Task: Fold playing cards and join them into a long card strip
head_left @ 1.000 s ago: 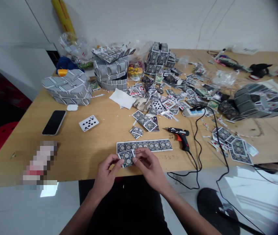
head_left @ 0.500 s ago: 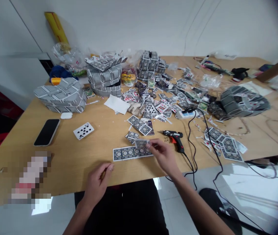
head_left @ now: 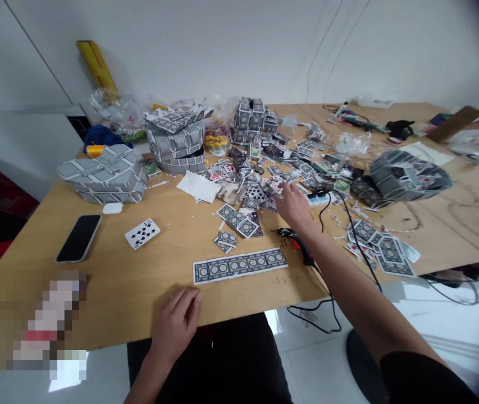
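A strip of playing cards (head_left: 239,265), joined end to end and backs up, lies near the table's front edge. Just below its left end rests my left hand (head_left: 178,317), fingers curled together, holding nothing that shows. My right hand (head_left: 293,209) reaches over the glue gun (head_left: 298,242) to the front of a heap of loose cards (head_left: 256,193). Its fingers are bent inward, and what they hold, if anything, is hidden. Between strip and heap lie a small group of cut cards (head_left: 225,240) and a few overlapping cards (head_left: 238,219).
Card-woven baskets (head_left: 104,174) stand at the back left, another basket (head_left: 407,174) at the right. Black cables run from the power strip (head_left: 319,199) over the front edge. A phone (head_left: 79,238) and a spade card (head_left: 142,233) lie left; more cards (head_left: 391,248) lie right.
My right hand has moved from the strip's right end up to the heap. The card it held over the strip no longer shows there. My left hand stays near the edge.
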Demonstrator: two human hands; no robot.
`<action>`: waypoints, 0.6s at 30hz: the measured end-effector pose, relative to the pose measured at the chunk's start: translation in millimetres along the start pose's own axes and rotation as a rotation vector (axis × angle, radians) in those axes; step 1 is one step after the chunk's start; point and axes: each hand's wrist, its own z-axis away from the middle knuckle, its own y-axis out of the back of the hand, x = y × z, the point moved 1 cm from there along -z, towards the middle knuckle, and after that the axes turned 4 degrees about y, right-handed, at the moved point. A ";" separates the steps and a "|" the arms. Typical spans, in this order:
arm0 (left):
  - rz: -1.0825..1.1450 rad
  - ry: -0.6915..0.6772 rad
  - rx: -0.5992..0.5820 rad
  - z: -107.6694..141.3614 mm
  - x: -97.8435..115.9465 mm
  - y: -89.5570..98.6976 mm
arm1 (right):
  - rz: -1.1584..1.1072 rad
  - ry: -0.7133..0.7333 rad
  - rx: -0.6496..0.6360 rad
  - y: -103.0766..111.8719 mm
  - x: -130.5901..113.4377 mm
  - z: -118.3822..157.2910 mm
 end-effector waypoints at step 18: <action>-0.109 -0.065 0.014 0.1 -1.8 -4.4 | -0.050 -0.084 -0.109 -31.7 33.2 -46.4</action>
